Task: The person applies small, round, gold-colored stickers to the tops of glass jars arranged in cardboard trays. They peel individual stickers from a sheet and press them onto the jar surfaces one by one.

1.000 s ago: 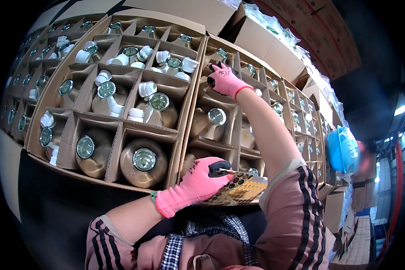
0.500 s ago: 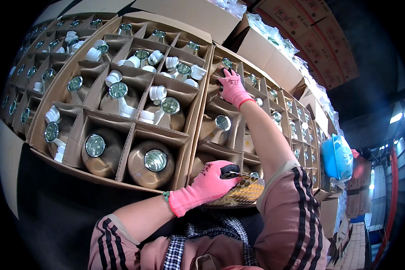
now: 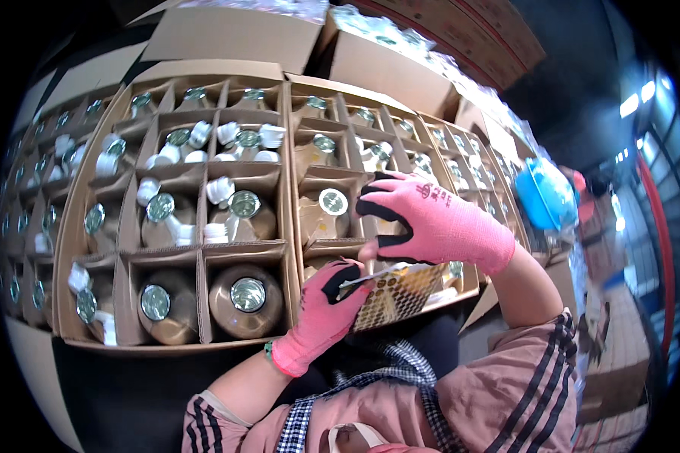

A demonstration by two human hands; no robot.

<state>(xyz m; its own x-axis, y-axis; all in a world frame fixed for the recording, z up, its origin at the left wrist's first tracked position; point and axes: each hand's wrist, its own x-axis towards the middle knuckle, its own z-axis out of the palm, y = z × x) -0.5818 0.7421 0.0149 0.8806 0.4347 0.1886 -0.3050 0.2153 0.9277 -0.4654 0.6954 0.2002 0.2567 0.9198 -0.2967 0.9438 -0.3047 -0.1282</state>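
Observation:
My left hand (image 3: pixel 321 306), in a pink glove with black fingers, pinches a sheet of round gold stickers (image 3: pixel 397 298) by its upper left edge. Just above that sheet is my right hand (image 3: pixel 438 223), gloved alike, its thumb and fingers apart with nothing seen between them. A bare thumb tip shows close to the sheet's edge. Under and beyond both hands stands a divided carton (image 3: pixel 289 189) of bronze-coloured, round-bodied glass flasks, one per cell. The flask (image 3: pixel 332 202) nearest my right fingers has a pale round mouth and a small yellow spot on its body.
To the left, another divided carton (image 3: pixel 166 349) holds similar flasks with white plastic caps (image 3: pixel 221 189) tucked beside them. More cartons continue left and right. Plastic-lined boxes (image 3: pixel 385 64) stand behind. A blue basin (image 3: pixel 544 195) is at the right, near another person's pink-gloved hand (image 3: pixel 579 181).
My right hand has come back from a flask in the far part of the right carton to just above the sticker sheet. My left hand still holds the sheet. The view has turned.

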